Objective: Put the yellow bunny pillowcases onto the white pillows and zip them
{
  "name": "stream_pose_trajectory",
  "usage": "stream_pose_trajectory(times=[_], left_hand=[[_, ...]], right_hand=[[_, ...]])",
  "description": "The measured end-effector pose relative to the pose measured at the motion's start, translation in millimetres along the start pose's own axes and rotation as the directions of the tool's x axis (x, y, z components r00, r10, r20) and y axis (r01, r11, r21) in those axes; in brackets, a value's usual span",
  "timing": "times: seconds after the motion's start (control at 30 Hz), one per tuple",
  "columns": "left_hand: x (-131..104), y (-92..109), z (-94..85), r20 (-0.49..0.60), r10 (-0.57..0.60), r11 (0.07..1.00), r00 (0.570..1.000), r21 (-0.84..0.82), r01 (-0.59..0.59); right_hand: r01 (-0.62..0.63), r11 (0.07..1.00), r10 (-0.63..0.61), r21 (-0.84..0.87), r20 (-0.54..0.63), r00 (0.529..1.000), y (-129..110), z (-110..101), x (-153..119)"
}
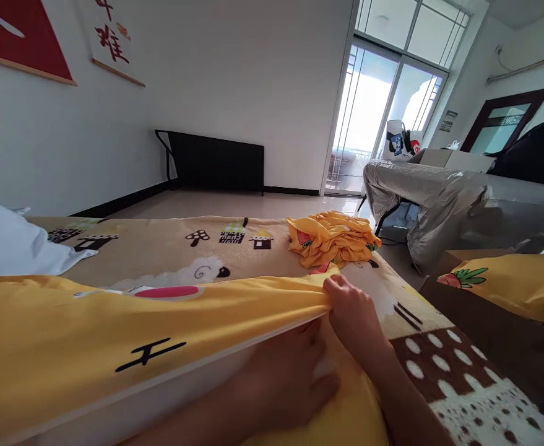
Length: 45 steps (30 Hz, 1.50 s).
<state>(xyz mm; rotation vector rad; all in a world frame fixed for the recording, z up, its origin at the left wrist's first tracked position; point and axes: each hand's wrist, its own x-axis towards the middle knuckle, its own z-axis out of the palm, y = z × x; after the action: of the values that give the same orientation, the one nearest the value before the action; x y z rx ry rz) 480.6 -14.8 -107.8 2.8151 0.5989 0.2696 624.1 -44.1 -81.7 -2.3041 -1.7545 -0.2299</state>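
Note:
My right hand (353, 310) is closed on the edge of a yellow pillowcase (234, 303), pulling that corner taut. The pillowcase stretches across the front of the view, with black line drawings and a pink oval printed on it. Below its pale edge, my left hand (294, 371) lies against the fabric, with white material showing beside its fingers. Motion blurs this hand and the pillowcase edge partly covers the fingertips, so its grip cannot be made out. More yellow fabric (346, 415) lies beneath both hands.
A patterned blanket (155, 248) covers the bed. On it are a crumpled orange-yellow cloth (334, 238) and a white pillow or cloth (21, 241). To the right, yellow fabric (522, 285) lies over a brown box (476, 316), near a plastic-covered piece of furniture (461, 198).

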Motion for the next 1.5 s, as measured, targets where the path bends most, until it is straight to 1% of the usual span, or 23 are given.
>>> stream_pose_trajectory(times=[0.07,0.1,0.13,0.2,0.27,0.37,0.43,0.5,0.57,0.6,0.67,0.7,0.73,0.8,0.83,0.87,0.9,0.97,1.07,1.23,1.33,1.43,1.5], left_hand=[[2,1,1.0,0.031,-0.036,0.999,0.999,0.031,0.035],[3,1,1.1,0.048,-0.05,0.998,0.998,0.038,0.048],[4,1,1.1,0.063,-0.055,0.998,0.996,0.039,0.053],[5,1,1.2,0.049,-0.053,0.998,0.997,0.036,0.052],[7,2,1.7,0.002,-0.056,0.997,0.998,0.044,0.056],[9,2,2.6,-0.043,-0.087,0.995,0.995,0.053,0.089],[10,2,2.4,-0.054,-0.083,0.996,0.995,0.016,0.084],[10,2,1.3,-0.07,-0.088,0.996,0.994,-0.028,0.086],[10,3,-0.2,-0.066,-0.124,0.991,0.99,-0.053,0.12],[10,4,-1.1,-0.054,-0.148,0.988,0.988,-0.059,0.145],[11,5,-2.7,-0.018,-0.188,0.98,0.982,-0.073,0.186],[11,5,-3.5,0.001,-0.201,0.977,0.98,-0.079,0.2],[11,6,-4.0,0.016,-0.211,0.974,0.977,-0.082,0.211],[10,6,-4.3,0.023,-0.193,0.976,0.981,-0.096,0.194],[8,6,-3.8,0.017,-0.164,0.981,0.986,-0.105,0.164],[7,6,-2.9,0.007,-0.13,0.985,0.991,-0.114,0.13],[5,6,-1.8,-0.004,-0.099,0.988,0.995,-0.122,0.098],[2,6,0.8,-0.024,-0.066,0.989,0.998,-0.131,0.062],[-1,9,2.9,-0.038,-0.068,0.992,0.997,-0.113,0.063],[-3,10,2.8,-0.064,-0.027,0.997,0.998,-0.076,0.022],[-4,8,3.0,-0.074,0.011,0.998,0.997,-0.062,-0.015],[-4,6,3.5,-0.107,0.052,0.997,0.993,-0.057,-0.058],[-3,5,4.0,-0.125,0.073,0.996,0.989,-0.042,-0.078]], right_hand=[[-0.003,0.999,0.001,0.051,0.04,0.999,4,8,3],[-0.001,0.996,-0.003,0.086,0.04,0.999,6,14,6],[0.005,0.991,-0.008,0.131,0.023,1.0,9,21,9],[0.024,0.965,-0.017,0.262,-0.031,0.999,15,34,16],[0.063,0.898,-0.036,0.435,-0.072,0.997,20,45,24],[0.142,0.748,-0.086,0.649,-0.117,0.989,26,53,32],[0.171,0.649,-0.124,0.741,-0.118,0.985,29,54,34],[0.17,0.568,-0.174,0.806,-0.085,0.981,32,52,36],[0.17,0.535,-0.226,0.827,-0.054,0.973,33,48,36],[0.18,0.545,-0.243,0.819,-0.052,0.969,34,46,35],[0.219,0.602,-0.258,0.768,-0.072,0.963,33,43,32],[0.232,0.654,-0.25,0.72,-0.083,0.965,32,41,30],[0.22,0.729,-0.218,0.648,-0.085,0.972,30,39,27],[0.108,0.902,-0.097,0.419,-0.048,0.994,25,36,21],[0.028,0.961,-0.023,0.276,-0.02,1.0,21,35,18],[-0.041,0.989,0.04,0.143,0.006,0.999,18,33,15],[-0.078,0.996,0.077,0.041,0.027,0.997,15,30,13],[-0.062,0.996,0.064,-0.063,0.03,0.997,10,25,9],[-0.008,0.997,0.006,-0.076,-0.019,1.0,6,20,8],[-0.077,0.996,0.077,-0.045,-0.019,0.997,5,26,11],[-0.083,0.997,0.082,-0.012,-0.034,0.996,5,31,14],[-0.059,0.992,0.067,0.11,-0.066,0.996,5,33,16],[0.0,0.97,0.023,0.243,-0.093,0.995,7,34,17]])
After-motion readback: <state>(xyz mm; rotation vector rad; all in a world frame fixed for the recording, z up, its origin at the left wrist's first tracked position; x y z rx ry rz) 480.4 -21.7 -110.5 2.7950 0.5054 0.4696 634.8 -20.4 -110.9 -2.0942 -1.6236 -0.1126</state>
